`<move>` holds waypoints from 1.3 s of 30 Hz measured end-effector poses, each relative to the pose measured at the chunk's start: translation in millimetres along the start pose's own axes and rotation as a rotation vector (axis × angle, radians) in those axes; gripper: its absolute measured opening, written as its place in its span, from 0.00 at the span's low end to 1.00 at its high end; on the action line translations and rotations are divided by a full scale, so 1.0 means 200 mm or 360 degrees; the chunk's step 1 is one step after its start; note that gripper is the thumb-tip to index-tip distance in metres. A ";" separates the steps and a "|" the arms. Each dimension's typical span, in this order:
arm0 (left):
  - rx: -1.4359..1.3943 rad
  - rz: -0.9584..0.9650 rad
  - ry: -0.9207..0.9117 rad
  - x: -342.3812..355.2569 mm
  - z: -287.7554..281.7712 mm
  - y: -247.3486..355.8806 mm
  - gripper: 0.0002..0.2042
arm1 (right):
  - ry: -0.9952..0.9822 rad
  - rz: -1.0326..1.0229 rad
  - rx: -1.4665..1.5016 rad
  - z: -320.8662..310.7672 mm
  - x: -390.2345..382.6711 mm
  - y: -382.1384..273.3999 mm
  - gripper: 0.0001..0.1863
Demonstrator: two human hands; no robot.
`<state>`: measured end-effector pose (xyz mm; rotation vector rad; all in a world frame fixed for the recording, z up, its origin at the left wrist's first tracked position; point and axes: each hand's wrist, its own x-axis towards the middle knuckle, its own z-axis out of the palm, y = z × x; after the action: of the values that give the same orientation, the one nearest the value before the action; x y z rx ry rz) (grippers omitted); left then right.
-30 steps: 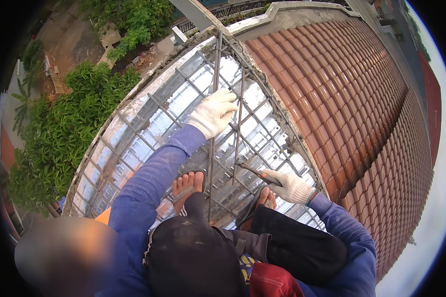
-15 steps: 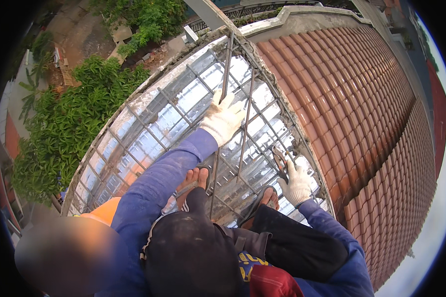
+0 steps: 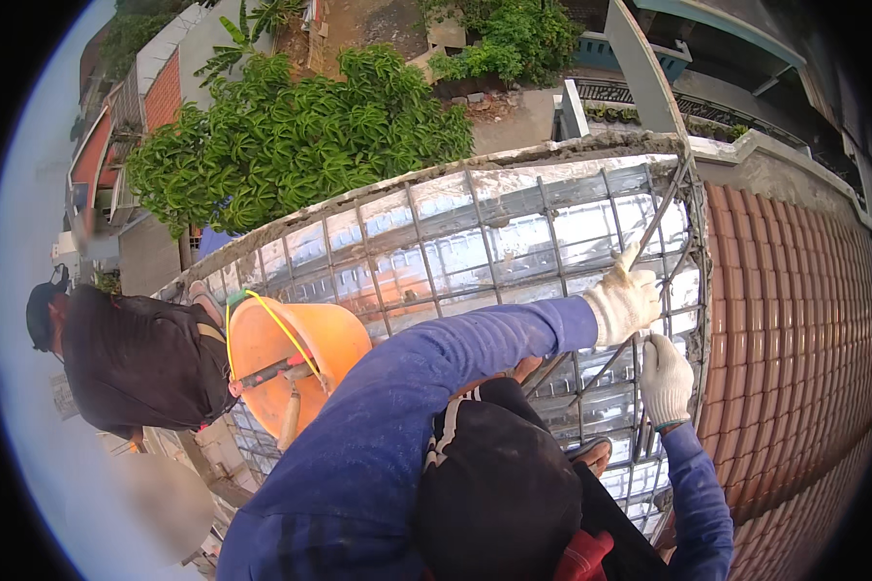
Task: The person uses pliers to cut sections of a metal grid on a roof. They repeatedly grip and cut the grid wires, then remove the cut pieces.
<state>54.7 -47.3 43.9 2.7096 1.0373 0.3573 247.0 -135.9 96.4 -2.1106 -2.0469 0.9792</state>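
Both gloved hands clamp the rebar up at the mesh's right edge by the tiled roof point(image 3: 804, 320): left hand point(image 3: 622, 302) wraps a slanted bar point(image 3: 657, 215), prob steadying it, w/ right hand point(image 3: 666, 380) fisted on the mesh point(image 3: 475, 242) just below.

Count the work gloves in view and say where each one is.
2. The left hand's glove grips a rebar rod of the mesh; the right hand's glove sits just below, on the same mesh. The co-worker's hands are hidden.
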 end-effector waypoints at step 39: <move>0.0276 -0.3193 0.0298 -1.40 -0.24 -0.90 0.41 | 0.0808 0.1142 0.0038 0.15 1.03 -0.22 0.31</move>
<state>-274.6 -100.6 -3.8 0.5764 2.9545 0.0594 179.4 44.9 9.0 -2.7609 -1.0535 0.3997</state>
